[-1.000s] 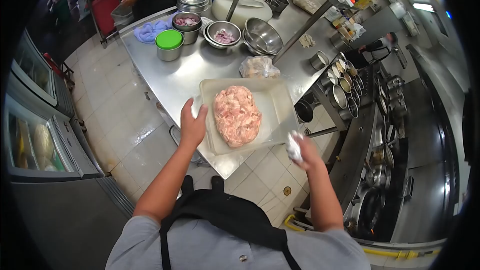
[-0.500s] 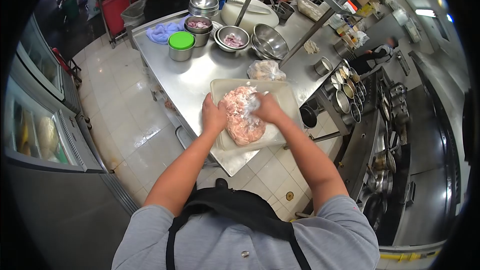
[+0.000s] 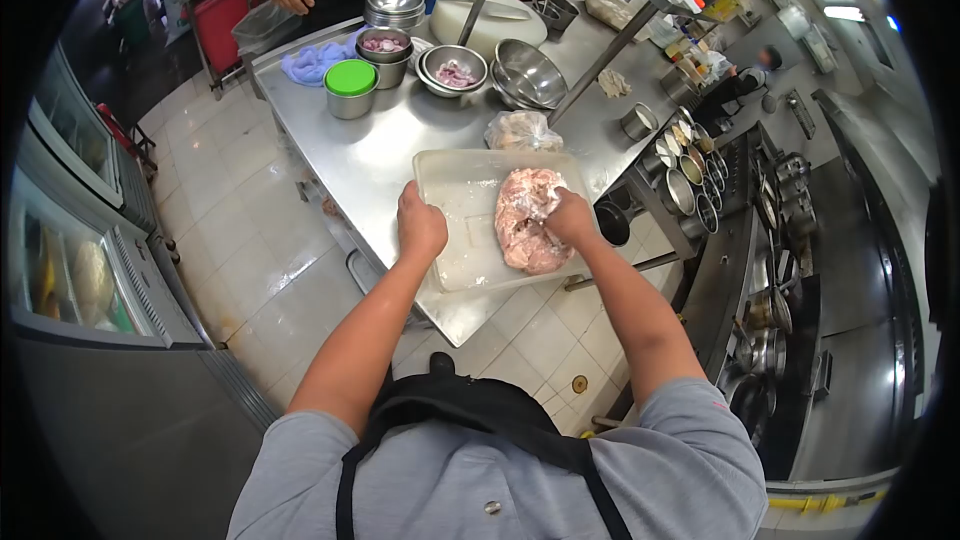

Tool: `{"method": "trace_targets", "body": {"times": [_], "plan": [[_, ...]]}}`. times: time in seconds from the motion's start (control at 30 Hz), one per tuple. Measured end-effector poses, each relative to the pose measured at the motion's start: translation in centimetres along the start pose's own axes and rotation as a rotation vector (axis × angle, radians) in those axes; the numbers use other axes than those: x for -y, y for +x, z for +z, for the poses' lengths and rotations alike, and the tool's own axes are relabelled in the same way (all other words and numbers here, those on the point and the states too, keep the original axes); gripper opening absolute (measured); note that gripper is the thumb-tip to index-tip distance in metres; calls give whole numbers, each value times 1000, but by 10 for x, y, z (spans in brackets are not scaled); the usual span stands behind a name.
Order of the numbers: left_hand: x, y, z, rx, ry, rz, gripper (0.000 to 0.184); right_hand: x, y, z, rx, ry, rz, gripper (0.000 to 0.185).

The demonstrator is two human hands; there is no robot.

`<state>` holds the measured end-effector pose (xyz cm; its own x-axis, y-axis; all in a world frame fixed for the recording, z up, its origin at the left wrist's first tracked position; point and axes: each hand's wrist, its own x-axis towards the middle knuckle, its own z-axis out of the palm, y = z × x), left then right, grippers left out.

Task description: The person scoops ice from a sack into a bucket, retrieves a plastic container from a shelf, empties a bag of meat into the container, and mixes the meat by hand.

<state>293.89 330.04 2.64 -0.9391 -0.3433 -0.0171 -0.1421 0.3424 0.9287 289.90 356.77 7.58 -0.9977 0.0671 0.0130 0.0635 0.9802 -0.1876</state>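
A shallow, translucent plastic tub (image 3: 455, 265) rests on the corner of the steel table. My left hand (image 3: 422, 226) is closed on the tub's left rim. In the right half of the tub lies a lump of pale pink raw meat (image 3: 522, 230), dusted in part with white powder. My right hand (image 3: 570, 217) grips the meat's right side, its fingertips pressed in and hidden. Just behind the tub is a clear plastic bag (image 3: 523, 131) with pale contents.
On the steel table (image 3: 385, 155) stand a green-lidded container (image 3: 351, 80), a bowl of sliced onions (image 3: 455, 75) and a large metal bowl (image 3: 530, 75). A metal post (image 3: 600, 65) rises behind the bag. A fridge (image 3: 90, 270) is at left, cooking equipment at right. Co-workers stand behind.
The meat has shifted from the tub's middle to its right side, baring the left part of the floor. My right hand moved right and now digs into it; my left hand stays at the left rim.
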Motion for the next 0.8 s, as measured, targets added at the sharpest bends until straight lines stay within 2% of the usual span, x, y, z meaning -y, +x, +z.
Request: {"method": "trace_targets", "body": {"times": [0.07, 0.1, 0.2, 0.27, 0.3, 0.37, 0.4, 0.43, 0.5, 0.53, 0.63, 0.67, 0.7, 0.77, 0.8], "plan": [[-3, 3, 0, 29, -14, -22, 54, 6, 8, -41, 180, 65, -10, 57], [-3, 4, 0, 60, -23, -51, 55, 23, 5, -65, 182, 83, -40, 50], [1, 3, 1, 47, 0, -20, 55, 41, 19, -82, 168, 71, -15, 64], [1, 3, 0, 57, 5, -19, 55, 50, 25, -85, 552, 102, 52, 93], [1, 3, 0, 61, 4, -25, 55, 40, 29, -73, 551, 106, 50, 93], [6, 5, 3, 30, 4, 9, 54, 12, 40, -37, 462, -157, -347, 118], [10, 5, 5, 2, 2, 38, 54, 10, 46, -34, 555, -326, -338, 125], [7, 3, 4, 0, 4, 28, 54, 12, 41, -27, 563, -326, -343, 125], [-1, 2, 1, 39, -32, -43, 54, 21, 19, -2, 338, -333, -208, 125], [-1, 3, 3, 31, -31, -56, 54, 27, 15, 3, 348, -336, -219, 125], [2, 5, 4, 17, -51, -10, 54, 50, -1, 11, 301, -191, -295, 106], [3, 5, 6, 12, -59, -12, 54, 65, -7, 15, 233, -229, -264, 81], [5, 3, 6, 10, -63, -15, 54, 62, -3, 21, 237, -231, -270, 81], [5, 4, 6, -2, -46, -3, 54, 59, 18, 38, 140, -85, -207, 62], [6, 2, 4, 4, -25, 10, 54, 52, 31, 36, 189, 23, -187, 54]]}}
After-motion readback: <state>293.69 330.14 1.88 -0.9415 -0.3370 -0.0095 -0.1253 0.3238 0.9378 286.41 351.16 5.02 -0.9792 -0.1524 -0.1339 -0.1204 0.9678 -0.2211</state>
